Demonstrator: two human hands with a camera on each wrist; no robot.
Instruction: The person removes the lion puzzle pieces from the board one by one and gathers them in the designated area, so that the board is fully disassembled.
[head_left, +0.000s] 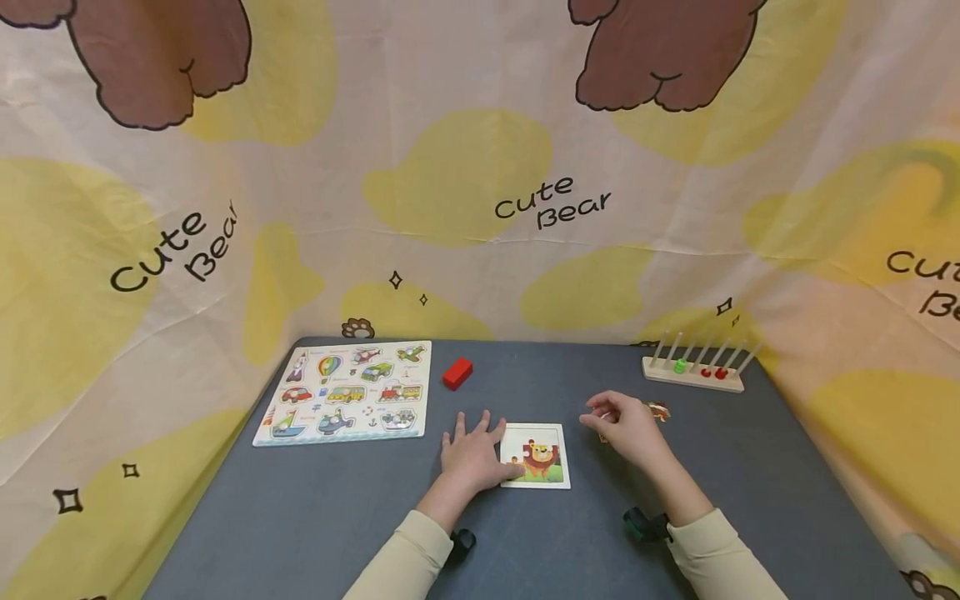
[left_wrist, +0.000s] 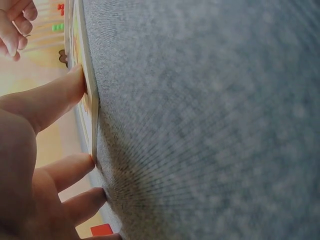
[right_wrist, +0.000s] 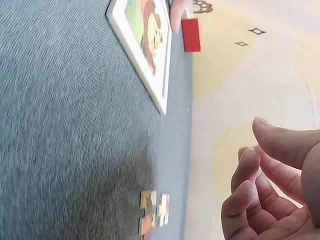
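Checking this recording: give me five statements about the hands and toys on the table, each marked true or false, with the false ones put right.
1. The left hand touches the lion puzzle. True.
2. The right hand also rests on the lion puzzle. False: it is apart from it, raised above the table.
3. The red block sits on top of the vehicle board. False: it lies on the table, beside the board.
4. Loose puzzle pieces lie outside the lion puzzle. True.
5. The peg stand carries both green beads and red beads. True.
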